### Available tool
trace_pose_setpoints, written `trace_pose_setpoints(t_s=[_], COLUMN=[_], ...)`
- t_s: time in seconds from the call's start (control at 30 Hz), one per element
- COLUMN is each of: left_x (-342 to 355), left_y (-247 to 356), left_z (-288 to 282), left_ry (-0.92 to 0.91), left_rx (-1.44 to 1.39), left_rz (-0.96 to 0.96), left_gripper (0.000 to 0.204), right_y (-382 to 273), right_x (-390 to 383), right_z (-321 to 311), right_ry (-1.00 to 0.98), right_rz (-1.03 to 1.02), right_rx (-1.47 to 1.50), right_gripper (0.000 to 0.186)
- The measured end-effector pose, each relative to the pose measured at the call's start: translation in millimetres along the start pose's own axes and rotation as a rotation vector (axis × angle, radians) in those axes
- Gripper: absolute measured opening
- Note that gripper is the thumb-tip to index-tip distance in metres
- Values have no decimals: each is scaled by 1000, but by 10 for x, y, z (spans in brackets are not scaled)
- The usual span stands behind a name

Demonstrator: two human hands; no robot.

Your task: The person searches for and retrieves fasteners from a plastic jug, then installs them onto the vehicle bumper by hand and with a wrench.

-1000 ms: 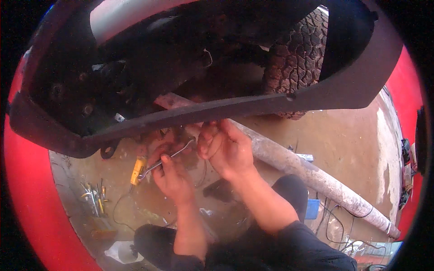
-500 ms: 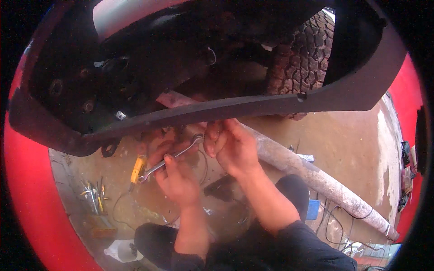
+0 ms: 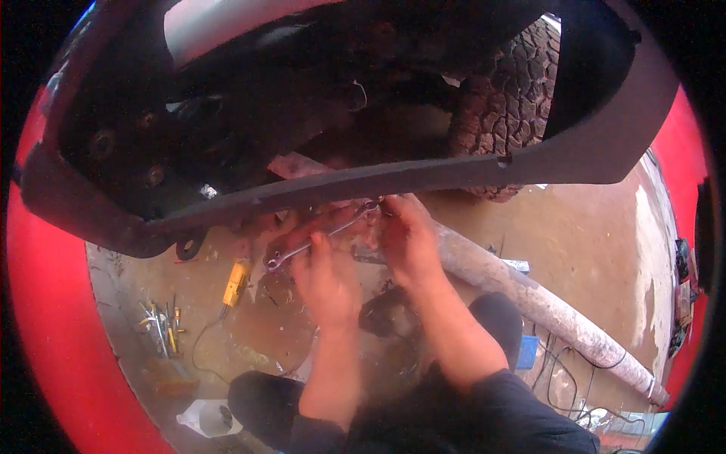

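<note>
I've got a slim, shiny silver wrench (image 3: 299, 250) gripped in my left hand (image 3: 327, 278); can't tell whether my right hand (image 3: 413, 244) holds anything.

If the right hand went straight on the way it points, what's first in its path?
Right hand: probably the lower bar of the black panel, just ahead of its fingers. Depth is unclear in this one view, so it might pass beneath the bar instead.

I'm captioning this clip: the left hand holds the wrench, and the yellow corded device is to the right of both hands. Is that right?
No: the head view shows the yellow corded device left of both the left hand and the right hand. The left hand does hold the wrench.
</note>
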State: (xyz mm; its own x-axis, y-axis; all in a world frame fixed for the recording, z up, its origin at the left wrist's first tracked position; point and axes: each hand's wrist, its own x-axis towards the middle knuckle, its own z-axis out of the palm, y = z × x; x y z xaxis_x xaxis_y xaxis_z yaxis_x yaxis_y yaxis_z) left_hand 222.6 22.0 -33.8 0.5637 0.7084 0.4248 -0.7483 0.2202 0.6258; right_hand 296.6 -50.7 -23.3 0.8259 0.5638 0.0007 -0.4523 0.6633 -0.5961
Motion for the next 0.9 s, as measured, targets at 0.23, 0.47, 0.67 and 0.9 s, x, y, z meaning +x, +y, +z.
trace_pose_setpoints(t_s=[0.23,0.47,0.67,0.9], left_x=[102,169,-318,-354], left_y=[-129,-138,154,-14], left_z=[-40,-19,86,403], left_ry=[43,20,54,-313], left_rx=[-287,-461,571,-276], left_rz=[-293,-374,-228,-505], left_gripper=[34,34,37,32], right_y=[-98,-102,-130,-24], right_x=[-15,-8,5,188], right_z=[-186,-141,-161,-402], right_ry=[-43,26,11,-164], right_rz=[-209,-498,-697,-159], right_rx=[-342,-808,-944,-207], right_gripper=[20,18,16,31])
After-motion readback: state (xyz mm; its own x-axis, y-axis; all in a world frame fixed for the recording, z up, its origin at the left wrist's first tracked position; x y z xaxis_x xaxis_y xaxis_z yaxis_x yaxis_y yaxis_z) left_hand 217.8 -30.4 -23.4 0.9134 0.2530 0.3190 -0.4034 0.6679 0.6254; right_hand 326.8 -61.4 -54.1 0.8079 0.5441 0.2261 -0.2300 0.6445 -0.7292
